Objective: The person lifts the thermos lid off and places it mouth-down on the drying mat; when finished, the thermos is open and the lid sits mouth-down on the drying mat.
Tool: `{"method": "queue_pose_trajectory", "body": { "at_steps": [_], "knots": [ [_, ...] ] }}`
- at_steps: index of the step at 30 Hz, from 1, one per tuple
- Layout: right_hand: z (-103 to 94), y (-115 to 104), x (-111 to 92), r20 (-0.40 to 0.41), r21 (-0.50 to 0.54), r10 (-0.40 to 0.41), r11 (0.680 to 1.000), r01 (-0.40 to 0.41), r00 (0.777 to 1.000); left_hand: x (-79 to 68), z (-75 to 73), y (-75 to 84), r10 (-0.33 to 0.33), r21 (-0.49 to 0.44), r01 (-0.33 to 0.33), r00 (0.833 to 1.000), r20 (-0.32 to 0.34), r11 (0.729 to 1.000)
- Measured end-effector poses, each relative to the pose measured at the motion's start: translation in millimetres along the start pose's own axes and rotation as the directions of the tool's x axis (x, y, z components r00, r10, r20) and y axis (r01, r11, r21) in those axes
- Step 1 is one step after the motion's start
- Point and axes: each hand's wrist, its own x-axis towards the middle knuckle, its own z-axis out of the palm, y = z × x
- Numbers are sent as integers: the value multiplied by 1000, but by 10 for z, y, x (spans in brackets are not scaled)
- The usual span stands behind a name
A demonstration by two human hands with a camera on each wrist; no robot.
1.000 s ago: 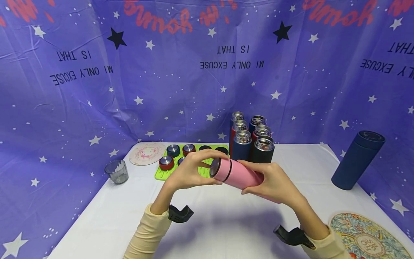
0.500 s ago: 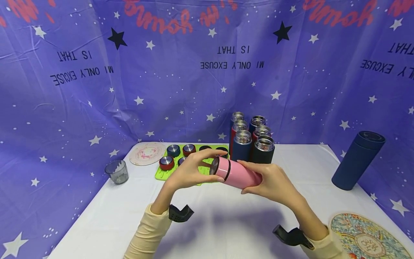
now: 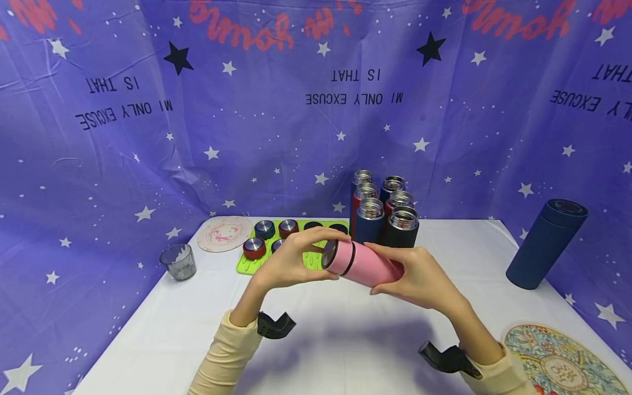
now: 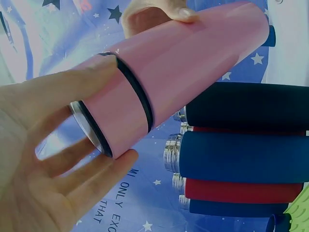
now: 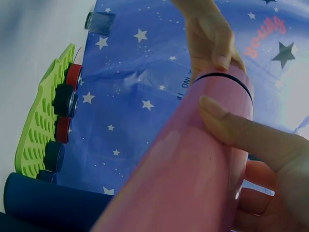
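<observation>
A pink thermos bottle [image 3: 372, 267] is held tilted above the white table, with its lid end toward the left. My right hand [image 3: 419, 277] grips the body, thumb and fingers on opposite sides; in the right wrist view the thumb [image 5: 231, 126] lies along the pink wall [image 5: 178, 164]. My left hand [image 3: 291, 263] holds the pink lid [image 4: 118, 113] between thumb and fingers. A black band separates lid from body, and the lid sits on the bottle. The bottle's base is partly hidden by my right hand in the head view.
Several lidless thermos bottles [image 3: 370, 222] stand behind my hands. Removed lids [image 3: 254, 248] sit on a green mat [image 3: 247, 267]. A glass cup [image 3: 179, 262] and round mat [image 3: 222, 235] are left; a navy thermos [image 3: 545, 244] and patterned mat [image 3: 568, 362] are right.
The thermos tipped slightly and came back to about its earlier tilt. My left fingers and thumb shifted a little around the lid; my right hand keeps its grip.
</observation>
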Motion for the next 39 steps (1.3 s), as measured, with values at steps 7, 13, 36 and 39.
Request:
{"method": "queue_pose_trajectory", "body": {
  "at_steps": [7, 13, 36, 39],
  "knots": [
    [44, -52, -4, -95, -153, -82, 986, 67, 992, -10, 8, 30, -225, -51, 221, 971, -84, 974],
    [28, -33, -8, -36, -95, -36, 995, 32, 999, -4, -3, 15, -133, -36, 133, 991, -4, 990],
    [14, 6, -6, -43, -61, -55, 997, 52, 998, 40, -72, 352, -149, -121, 142, 988, -46, 982],
    [7, -5, -9, -67, -109, -52, 993, 44, 996, 36, -82, 379, -215, -105, 205, 972, -98, 973]
  ]
}}
